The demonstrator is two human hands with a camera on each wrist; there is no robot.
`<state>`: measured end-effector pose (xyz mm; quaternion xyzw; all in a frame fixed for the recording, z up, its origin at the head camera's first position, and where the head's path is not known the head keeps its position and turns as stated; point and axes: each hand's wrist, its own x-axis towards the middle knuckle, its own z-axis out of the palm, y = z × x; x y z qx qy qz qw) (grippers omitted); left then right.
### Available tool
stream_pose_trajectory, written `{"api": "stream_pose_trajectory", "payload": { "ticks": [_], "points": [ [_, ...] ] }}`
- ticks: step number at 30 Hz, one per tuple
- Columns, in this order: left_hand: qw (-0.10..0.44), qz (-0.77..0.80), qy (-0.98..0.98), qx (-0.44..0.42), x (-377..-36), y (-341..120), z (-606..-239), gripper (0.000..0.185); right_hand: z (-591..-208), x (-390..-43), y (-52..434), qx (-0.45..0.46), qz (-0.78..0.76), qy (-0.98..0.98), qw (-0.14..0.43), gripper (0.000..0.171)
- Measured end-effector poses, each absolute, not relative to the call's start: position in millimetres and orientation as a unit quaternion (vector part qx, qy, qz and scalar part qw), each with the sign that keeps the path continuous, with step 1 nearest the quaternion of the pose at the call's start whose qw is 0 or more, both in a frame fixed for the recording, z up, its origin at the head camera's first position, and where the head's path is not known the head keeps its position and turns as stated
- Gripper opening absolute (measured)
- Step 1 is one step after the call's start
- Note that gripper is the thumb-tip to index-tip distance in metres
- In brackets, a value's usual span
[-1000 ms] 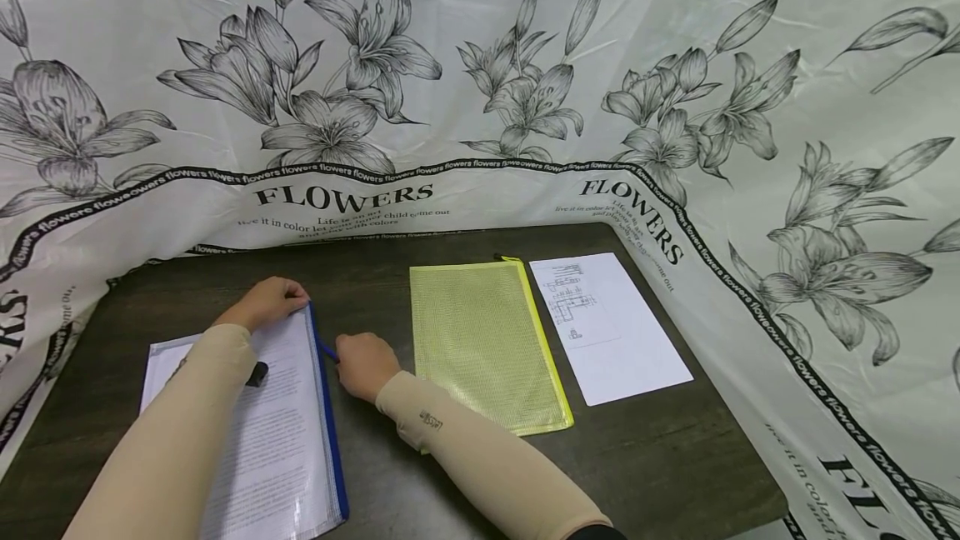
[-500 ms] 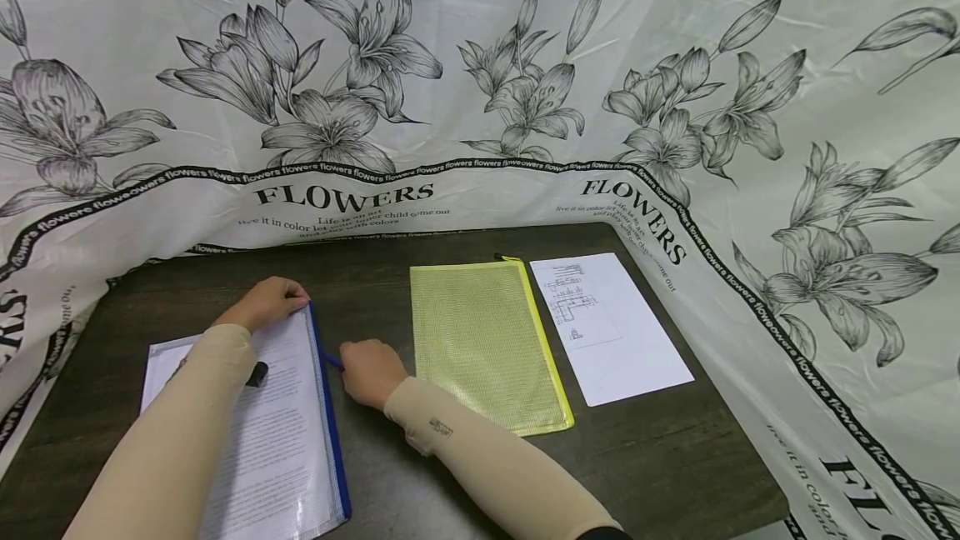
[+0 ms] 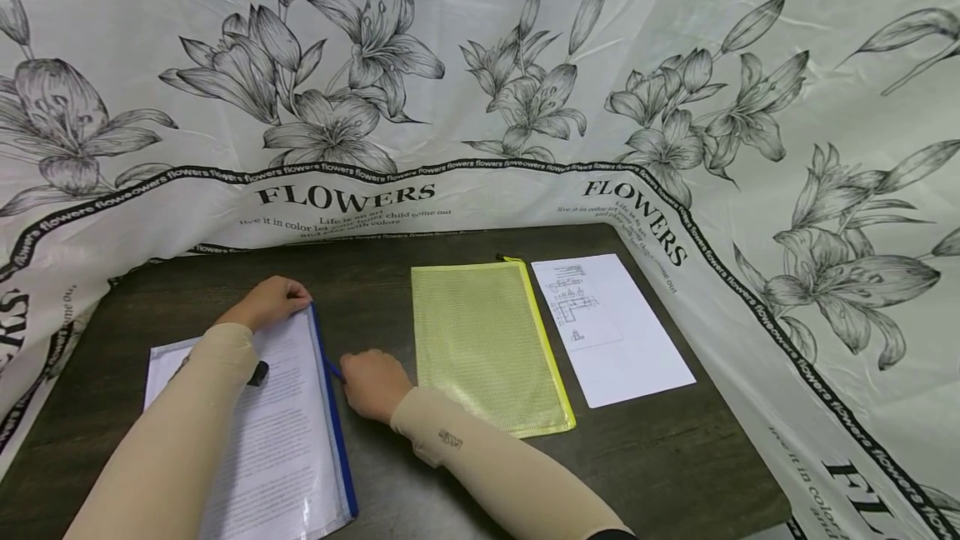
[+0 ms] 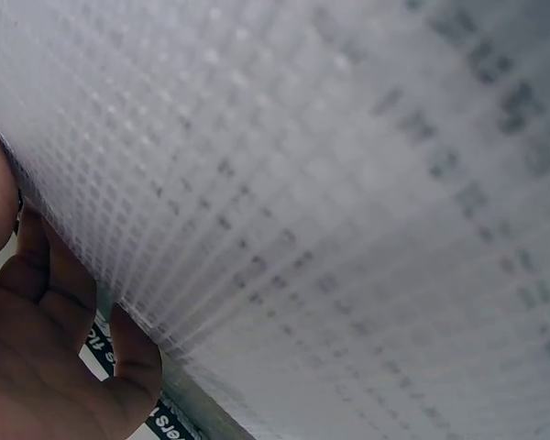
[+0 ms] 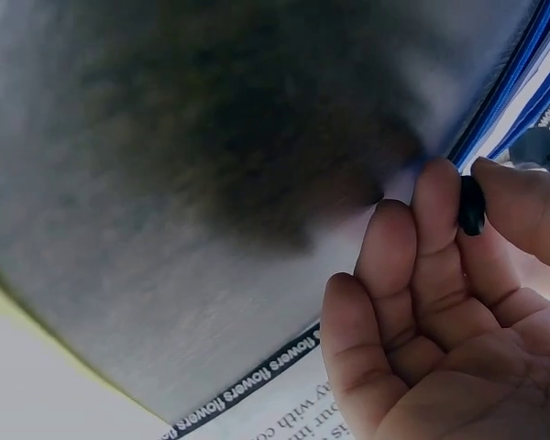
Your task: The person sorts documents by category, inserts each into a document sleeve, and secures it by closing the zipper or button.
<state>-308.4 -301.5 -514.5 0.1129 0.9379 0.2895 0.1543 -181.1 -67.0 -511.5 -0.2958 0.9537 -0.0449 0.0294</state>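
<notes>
On the left of the table lies a clear mesh zipper pouch [image 3: 273, 448] with a blue zipper edge [image 3: 337, 427] and printed pages inside. At its far right corner, my left hand [image 3: 268, 303] pinches the edge between thumb and fingers; the left wrist view shows the mesh [image 4: 220, 211] creased beside the curled fingers. Just right of the blue edge, my right hand [image 3: 377, 384] holds the blue pull cord [image 3: 335, 370] of the zipper. In the right wrist view a black pull tip [image 5: 472, 206] sits between thumb and index finger. The slider itself is too small to make out.
A yellow mesh pouch [image 3: 487, 340] lies flat right of my right hand, partly beneath the forearm. Beyond it is a white sheet [image 3: 637, 357] with a printed drawing. Flower-printed cloth [image 3: 480, 123] rises behind the dark table [image 3: 660, 473].
My right hand has slid toward the near side along the blue zipper edge, pull cord still in its fingers. The left hand stays at the corner, and the pouch has shifted very slightly right.
</notes>
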Motion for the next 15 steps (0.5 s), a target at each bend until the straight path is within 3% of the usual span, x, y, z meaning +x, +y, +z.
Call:
{"api": "stream_pose_trajectory", "payload": {
  "ticks": [15],
  "points": [
    [0.153, 0.292, 0.937, 0.114, -308.8, -301.0, -516.5, 0.019, -511.0, -174.8, -60.0, -0.319, -0.039, 0.946, 0.024, 0.021]
  ]
}}
